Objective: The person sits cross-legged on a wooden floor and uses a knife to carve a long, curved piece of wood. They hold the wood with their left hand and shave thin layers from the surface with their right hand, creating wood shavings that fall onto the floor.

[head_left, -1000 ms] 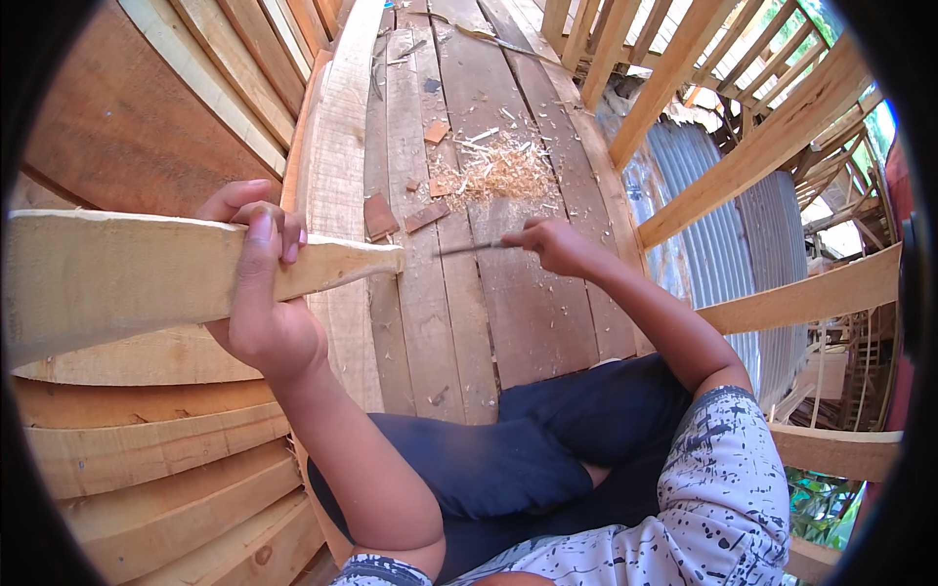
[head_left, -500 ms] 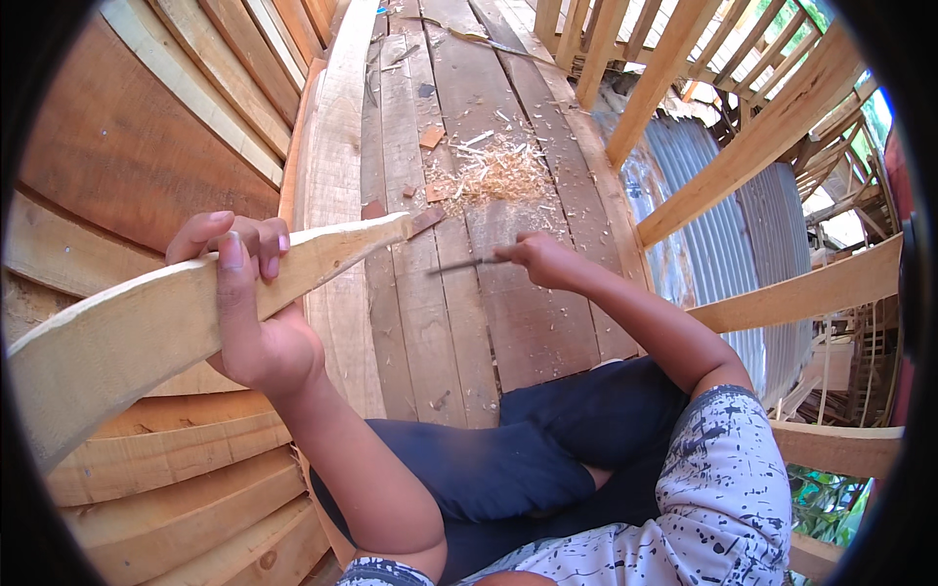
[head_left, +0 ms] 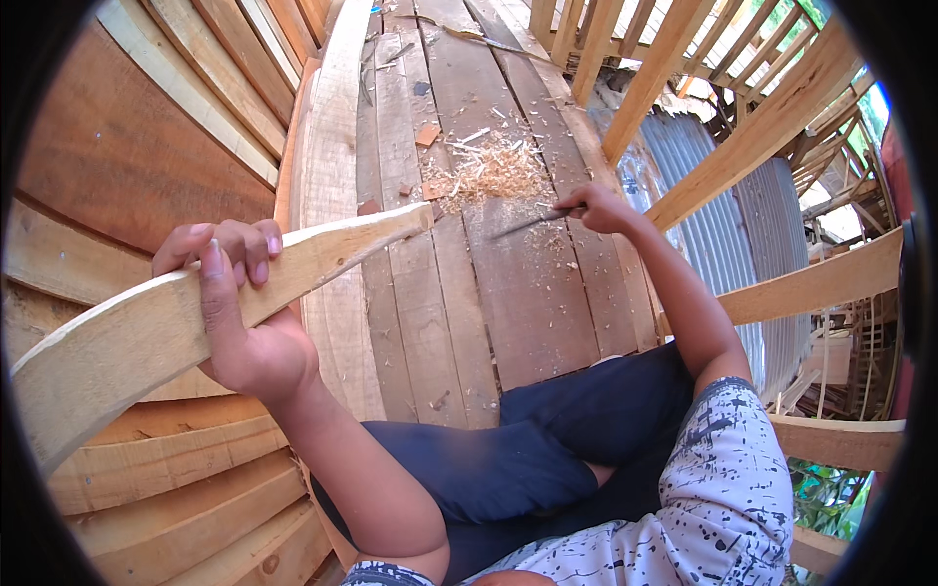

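Observation:
A long, curved wooden board [head_left: 127,311] slants up from the left edge, and its narrow end reaches over the floor planks. My left hand [head_left: 239,303] grips it from below, thumb on the near face and fingers over the top edge. Out to the right, my right hand [head_left: 598,207] is closed round the handle of a knife [head_left: 525,225]. The knife's thin dark blade points left and slightly toward me, apart from the board's end. The handle is mostly covered by my fingers.
Wood shavings [head_left: 498,171] lie heaped on the plank floor [head_left: 528,313], with small reddish-brown wood scraps [head_left: 427,134] beside them. Stacked boards and a plank wall [head_left: 147,127] stand at the left. Wooden railing posts [head_left: 653,83] and corrugated metal sheets [head_left: 703,195] are at the right.
My right hand has moved away from me and to the right, taking the knife farther from the board's end. The board's tip has shifted slightly right.

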### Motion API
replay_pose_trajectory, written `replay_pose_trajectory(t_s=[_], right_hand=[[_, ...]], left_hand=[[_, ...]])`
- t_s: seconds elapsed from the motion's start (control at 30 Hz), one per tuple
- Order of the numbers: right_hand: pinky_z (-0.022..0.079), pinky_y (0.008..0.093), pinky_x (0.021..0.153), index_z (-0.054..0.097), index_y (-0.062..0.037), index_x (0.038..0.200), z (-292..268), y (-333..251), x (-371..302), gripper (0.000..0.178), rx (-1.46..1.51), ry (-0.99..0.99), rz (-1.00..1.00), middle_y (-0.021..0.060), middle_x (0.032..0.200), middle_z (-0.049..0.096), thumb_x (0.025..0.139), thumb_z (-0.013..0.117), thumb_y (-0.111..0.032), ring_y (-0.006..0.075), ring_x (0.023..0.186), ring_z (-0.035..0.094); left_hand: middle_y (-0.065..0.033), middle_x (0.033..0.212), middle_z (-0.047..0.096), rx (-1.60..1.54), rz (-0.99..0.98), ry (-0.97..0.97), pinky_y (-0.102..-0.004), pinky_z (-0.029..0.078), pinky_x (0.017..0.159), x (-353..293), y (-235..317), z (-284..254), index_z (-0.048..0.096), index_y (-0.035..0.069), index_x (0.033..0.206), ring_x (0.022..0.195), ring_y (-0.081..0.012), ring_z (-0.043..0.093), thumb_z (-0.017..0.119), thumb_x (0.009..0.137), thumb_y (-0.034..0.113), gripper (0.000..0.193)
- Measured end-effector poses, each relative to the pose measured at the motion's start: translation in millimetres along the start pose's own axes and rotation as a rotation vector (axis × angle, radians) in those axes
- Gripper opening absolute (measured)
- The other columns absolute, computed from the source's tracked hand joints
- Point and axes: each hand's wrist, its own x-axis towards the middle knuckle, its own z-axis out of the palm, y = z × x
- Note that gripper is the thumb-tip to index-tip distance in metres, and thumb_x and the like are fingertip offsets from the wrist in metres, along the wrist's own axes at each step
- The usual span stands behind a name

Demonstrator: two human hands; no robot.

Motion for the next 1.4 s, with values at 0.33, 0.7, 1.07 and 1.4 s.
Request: replay_pose_trajectory(t_s=[0.33,0.7,1.07,1.4], right_hand=[[0.052,0.0325,0.082,0.074,-0.0159,0.116,-29.3,63.6,-17.3,0.042,0.091,0.149,0.337,0.0071,0.096,0.076,0.079,0.064,0.002,0.0148,0.090,0.068],[0.051,0.0294,0.077,0.075,-0.0126,0.113,-47.2,83.7,-30.8,0.038,-0.044,0.107,0.277,0.0057,0.093,0.075,0.080,0.064,0.005,0.0124,0.084,0.064],[0.053,0.0310,0.079,0.076,-0.0124,0.108,-69.1,67.0,-43.9,0.032,-0.105,-0.112,0.208,0.0064,0.092,0.076,0.079,0.068,-0.001,0.0169,0.084,0.068],[0.052,0.0331,0.078,0.075,-0.0116,0.111,-67.7,64.3,-41.5,0.037,-0.073,0.096,0.247,0.0092,0.091,0.075,0.080,0.063,0.004,0.0161,0.084,0.067]], left_hand=[[-0.0012,0.075,0.039,0.059,-0.031,-0.022,-0.0348,0.041,0.076,-3.3,-6.8,5.3,0.056,0.007,0.107,0.072,-0.0133,0.039,0.053,0.095,0.008,0.012],[-0.0022,0.073,0.044,0.145,-0.043,0.018,-0.0299,0.041,0.071,-3.1,-9.8,10.2,0.058,0.004,0.108,0.068,-0.0131,0.041,0.055,0.094,0.009,0.016],[-0.0009,0.074,0.040,0.147,-0.073,-0.027,-0.0312,0.041,0.073,-3.4,-8.7,9.0,0.059,0.003,0.111,0.070,-0.0125,0.039,0.053,0.096,0.007,0.017],[-0.0021,0.073,0.044,0.136,-0.049,-0.027,-0.0291,0.039,0.070,-3.3,-10.3,11.8,0.059,0.002,0.108,0.070,-0.0131,0.041,0.054,0.095,0.007,0.015]])
